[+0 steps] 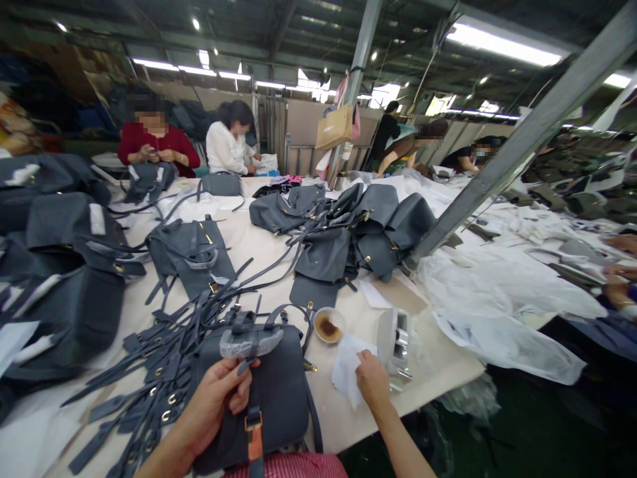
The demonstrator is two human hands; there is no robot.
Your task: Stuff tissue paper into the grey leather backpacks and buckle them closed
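At the cream-topped table's (343, 415) near edge, the left hand (229, 388) pinches a slate-grey leather strap tip (242, 367) over a slate-grey flap bag (283, 398); the right hand's (372, 380) curled fingers touch a thin white sheet (347, 372), grip unclear. Strip lights (502, 44) line the workshop ceiling.

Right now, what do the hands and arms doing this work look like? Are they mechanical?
No, they are a person's. The left hand and right hand wear no gloves, and no watch or bracelet shows at either wrist. No cables or markings are visible, and no sleeve shows on either forearm. A red-and-white striped garment shows at the lap.
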